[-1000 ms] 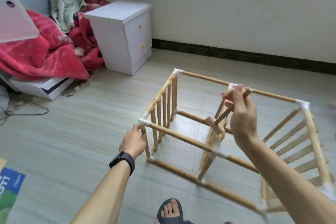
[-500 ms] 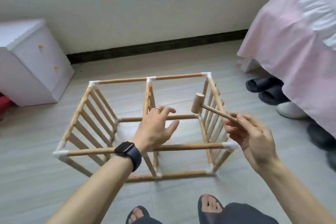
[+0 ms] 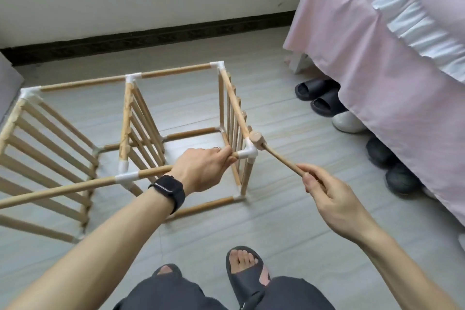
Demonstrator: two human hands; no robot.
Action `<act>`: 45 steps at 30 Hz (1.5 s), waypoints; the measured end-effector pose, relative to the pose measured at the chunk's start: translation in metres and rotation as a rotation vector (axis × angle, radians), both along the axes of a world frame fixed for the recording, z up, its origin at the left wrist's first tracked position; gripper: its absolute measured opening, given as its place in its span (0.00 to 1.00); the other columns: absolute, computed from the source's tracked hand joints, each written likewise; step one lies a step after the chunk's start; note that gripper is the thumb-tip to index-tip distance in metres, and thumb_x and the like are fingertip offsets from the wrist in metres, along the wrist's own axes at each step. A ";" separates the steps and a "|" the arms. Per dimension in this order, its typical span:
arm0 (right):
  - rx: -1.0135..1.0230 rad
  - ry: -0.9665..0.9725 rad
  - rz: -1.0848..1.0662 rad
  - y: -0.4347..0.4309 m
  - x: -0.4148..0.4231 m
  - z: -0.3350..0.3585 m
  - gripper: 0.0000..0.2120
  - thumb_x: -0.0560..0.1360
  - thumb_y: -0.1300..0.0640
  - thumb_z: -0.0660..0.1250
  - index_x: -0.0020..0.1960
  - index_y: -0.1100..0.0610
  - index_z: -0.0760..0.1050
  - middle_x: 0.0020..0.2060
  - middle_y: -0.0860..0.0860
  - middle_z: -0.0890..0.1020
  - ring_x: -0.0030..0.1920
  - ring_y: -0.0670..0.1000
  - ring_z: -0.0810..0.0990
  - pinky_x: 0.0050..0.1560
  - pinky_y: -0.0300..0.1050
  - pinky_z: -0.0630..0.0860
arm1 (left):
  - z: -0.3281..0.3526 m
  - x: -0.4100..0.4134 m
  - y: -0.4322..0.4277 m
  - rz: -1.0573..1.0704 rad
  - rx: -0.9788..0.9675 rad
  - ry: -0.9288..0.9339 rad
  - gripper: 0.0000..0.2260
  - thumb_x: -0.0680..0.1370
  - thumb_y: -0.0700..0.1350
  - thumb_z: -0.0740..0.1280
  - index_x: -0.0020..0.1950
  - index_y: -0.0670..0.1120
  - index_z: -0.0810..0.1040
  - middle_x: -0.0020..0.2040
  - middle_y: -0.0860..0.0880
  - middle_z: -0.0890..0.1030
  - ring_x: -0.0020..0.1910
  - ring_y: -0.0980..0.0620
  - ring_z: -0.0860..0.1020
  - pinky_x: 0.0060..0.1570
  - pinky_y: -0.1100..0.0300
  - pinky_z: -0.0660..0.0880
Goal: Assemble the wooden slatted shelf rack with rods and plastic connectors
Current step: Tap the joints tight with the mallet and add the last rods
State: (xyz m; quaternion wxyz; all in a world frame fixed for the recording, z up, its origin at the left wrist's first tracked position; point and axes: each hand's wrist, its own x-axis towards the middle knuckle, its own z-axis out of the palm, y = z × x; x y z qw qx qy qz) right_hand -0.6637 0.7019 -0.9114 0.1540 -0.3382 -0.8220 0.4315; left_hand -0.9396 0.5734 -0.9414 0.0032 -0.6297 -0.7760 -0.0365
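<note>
A person stands over a wooden rack (image 3: 141, 138) lying on its side on a pale floor (image 3: 276, 221), seen from above. The rack is a frame of rods joined by white plastic connectors, with three slatted panels standing upright. The left hand (image 3: 201, 171) is closed around the near top rod (image 3: 75, 187), just beside the white corner connector (image 3: 249, 153) at the frame's near right corner. The right hand (image 3: 327, 191) is pinched shut on the end of the handle of a small wooden mallet (image 3: 256, 139), whose head touches or sits just above that corner connector. The step appears to be tapping the connector tight onto its rods. To do it well, the left hand should brace the rod firmly while keeping its fingers clear of the mallet head, and the taps should land squarely on the plastic, light enough not to crack it. A bed (image 3: 377, 58) draped in pink stands to the right, with slippers (image 3: 324, 100) tucked beneath it.
</note>
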 end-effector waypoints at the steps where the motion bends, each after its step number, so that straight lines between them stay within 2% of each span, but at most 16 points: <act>1: 0.027 -0.062 0.016 0.002 0.001 0.001 0.11 0.84 0.50 0.58 0.56 0.36 0.75 0.35 0.38 0.78 0.38 0.41 0.76 0.38 0.32 0.69 | -0.001 -0.002 0.001 0.013 0.017 0.020 0.16 0.81 0.64 0.38 0.47 0.54 0.56 0.36 0.54 0.71 0.29 0.46 0.68 0.28 0.55 0.60; 4: 0.094 -0.174 -0.058 0.008 0.005 0.002 0.10 0.82 0.42 0.59 0.48 0.42 0.77 0.32 0.39 0.79 0.38 0.40 0.77 0.35 0.35 0.69 | -0.006 -0.002 0.001 0.033 0.035 0.038 0.15 0.81 0.64 0.38 0.46 0.55 0.53 0.36 0.52 0.75 0.28 0.45 0.69 0.27 0.55 0.59; 6: 0.149 -0.132 -0.123 0.008 0.005 0.004 0.13 0.80 0.39 0.61 0.44 0.45 0.77 0.30 0.42 0.78 0.37 0.41 0.78 0.35 0.35 0.70 | -0.006 -0.001 0.002 0.049 0.029 0.034 0.15 0.81 0.63 0.39 0.46 0.55 0.53 0.37 0.52 0.76 0.30 0.43 0.71 0.28 0.55 0.60; 11: 0.285 0.032 -0.119 -0.008 -0.002 0.006 0.13 0.84 0.46 0.60 0.44 0.48 0.76 0.24 0.42 0.72 0.27 0.46 0.72 0.28 0.34 0.65 | -0.006 0.004 0.001 0.107 0.030 0.040 0.17 0.81 0.64 0.39 0.47 0.52 0.57 0.37 0.50 0.75 0.31 0.43 0.70 0.30 0.54 0.62; 14: 0.337 -0.053 -0.033 -0.014 -0.003 0.000 0.11 0.84 0.52 0.61 0.46 0.52 0.78 0.27 0.42 0.75 0.31 0.48 0.75 0.31 0.35 0.66 | -0.005 0.005 0.001 0.137 -0.004 0.017 0.18 0.81 0.64 0.40 0.48 0.52 0.58 0.37 0.51 0.73 0.31 0.44 0.71 0.31 0.54 0.64; 19: 0.393 -0.139 -0.016 -0.009 -0.001 0.002 0.13 0.83 0.50 0.61 0.46 0.54 0.79 0.25 0.47 0.76 0.30 0.50 0.76 0.34 0.46 0.68 | -0.001 0.005 0.004 0.177 -0.068 -0.041 0.19 0.83 0.64 0.42 0.49 0.51 0.62 0.38 0.49 0.75 0.33 0.45 0.72 0.33 0.53 0.65; 23: 0.507 0.146 -0.085 -0.015 -0.002 0.013 0.11 0.84 0.51 0.58 0.50 0.55 0.76 0.26 0.45 0.73 0.33 0.50 0.74 0.32 0.34 0.66 | 0.001 0.005 0.004 0.174 -0.083 -0.036 0.20 0.83 0.64 0.42 0.50 0.51 0.63 0.37 0.50 0.74 0.31 0.49 0.70 0.30 0.54 0.64; 25: 0.592 0.216 -0.095 -0.020 -0.001 0.012 0.10 0.84 0.55 0.59 0.53 0.59 0.77 0.29 0.47 0.75 0.32 0.51 0.73 0.31 0.35 0.65 | 0.001 0.006 0.004 0.177 -0.087 -0.033 0.20 0.83 0.64 0.42 0.50 0.50 0.64 0.37 0.50 0.74 0.31 0.49 0.71 0.30 0.54 0.64; 26: 0.622 0.137 -0.065 -0.020 -0.002 0.008 0.09 0.84 0.57 0.59 0.53 0.60 0.77 0.30 0.49 0.76 0.31 0.52 0.74 0.31 0.39 0.64 | 0.002 0.006 0.004 0.179 -0.092 -0.030 0.20 0.83 0.64 0.43 0.50 0.50 0.64 0.37 0.50 0.74 0.31 0.48 0.71 0.30 0.54 0.64; 29: 0.511 -0.183 0.063 -0.014 -0.002 -0.004 0.10 0.85 0.54 0.58 0.49 0.57 0.74 0.28 0.49 0.76 0.31 0.56 0.78 0.33 0.46 0.61 | 0.001 0.007 0.003 0.183 -0.101 -0.017 0.20 0.83 0.64 0.42 0.50 0.51 0.63 0.38 0.50 0.75 0.31 0.48 0.71 0.29 0.55 0.61; 31: 0.483 0.007 -0.033 -0.014 -0.002 0.002 0.09 0.84 0.54 0.60 0.49 0.56 0.76 0.26 0.45 0.73 0.29 0.49 0.75 0.31 0.38 0.64 | 0.001 0.006 0.002 0.184 -0.095 -0.008 0.19 0.83 0.64 0.42 0.50 0.51 0.62 0.39 0.50 0.76 0.31 0.50 0.71 0.28 0.56 0.60; 33: 0.518 0.110 -0.072 -0.017 0.000 0.003 0.10 0.84 0.55 0.59 0.50 0.58 0.77 0.25 0.45 0.71 0.27 0.50 0.73 0.30 0.36 0.65 | 0.001 0.006 0.002 0.184 -0.098 -0.009 0.19 0.83 0.64 0.42 0.49 0.52 0.62 0.38 0.50 0.75 0.30 0.51 0.70 0.27 0.56 0.59; 36: 0.451 -0.167 0.100 -0.017 -0.003 -0.004 0.11 0.84 0.53 0.59 0.48 0.57 0.75 0.26 0.48 0.74 0.30 0.55 0.75 0.33 0.46 0.64 | 0.002 0.006 0.002 0.189 -0.104 -0.010 0.19 0.83 0.64 0.41 0.49 0.52 0.61 0.37 0.51 0.73 0.30 0.51 0.69 0.27 0.56 0.60; 40: 0.454 0.116 -0.069 -0.024 -0.004 0.001 0.10 0.85 0.53 0.59 0.49 0.55 0.75 0.24 0.44 0.71 0.28 0.46 0.74 0.30 0.34 0.64 | 0.001 0.007 0.002 0.190 -0.103 -0.009 0.19 0.83 0.64 0.42 0.50 0.52 0.61 0.37 0.51 0.73 0.30 0.51 0.69 0.28 0.56 0.60; 44: 0.464 -0.190 0.059 -0.022 -0.005 -0.010 0.11 0.85 0.51 0.56 0.45 0.52 0.67 0.23 0.45 0.70 0.25 0.49 0.70 0.32 0.46 0.61 | 0.002 0.007 0.001 0.191 -0.113 -0.011 0.19 0.83 0.64 0.42 0.50 0.51 0.61 0.38 0.50 0.74 0.31 0.49 0.71 0.29 0.55 0.63; 45: 0.451 -0.151 0.021 -0.021 -0.003 -0.012 0.11 0.85 0.50 0.56 0.44 0.50 0.67 0.23 0.45 0.70 0.25 0.49 0.70 0.30 0.45 0.61 | 0.002 0.008 0.002 0.187 -0.112 -0.016 0.19 0.83 0.64 0.42 0.50 0.51 0.62 0.38 0.50 0.74 0.31 0.49 0.71 0.30 0.55 0.64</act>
